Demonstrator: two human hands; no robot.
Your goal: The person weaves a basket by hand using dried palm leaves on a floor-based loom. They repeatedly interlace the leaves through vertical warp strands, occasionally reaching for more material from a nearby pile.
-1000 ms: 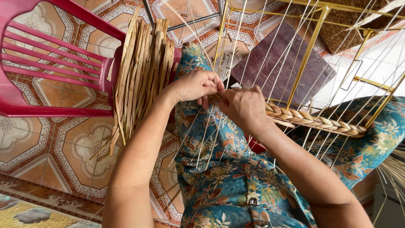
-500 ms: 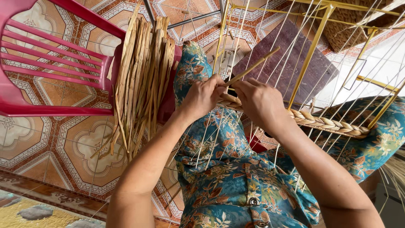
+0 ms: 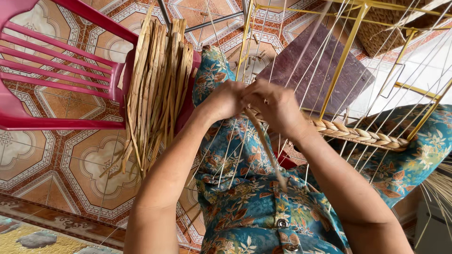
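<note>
My left hand [image 3: 225, 99] and my right hand [image 3: 277, 106] meet at the left end of a woven braid [image 3: 360, 135] of tan straw that runs along a yellow metal frame [image 3: 346, 51]. Both hands pinch one dry straw strand [image 3: 266, 148], whose loose end trails down toward my lap. Thin pale strings [image 3: 301, 56] stretch across the frame, in front of and beside my hands. I am wearing blue floral clothes [image 3: 245, 202].
A bundle of dry straw strips [image 3: 157, 89] hangs over the arm of a pink plastic chair [image 3: 56, 66] at the left. A dark purple board [image 3: 313, 66] lies behind the frame. Patterned floor tiles [image 3: 61, 160] lie below. A woven basket [image 3: 391, 28] sits top right.
The straw strand that pointed up and right half a second ago now hangs down toward my lap. My hands have closed together at the braid's end.
</note>
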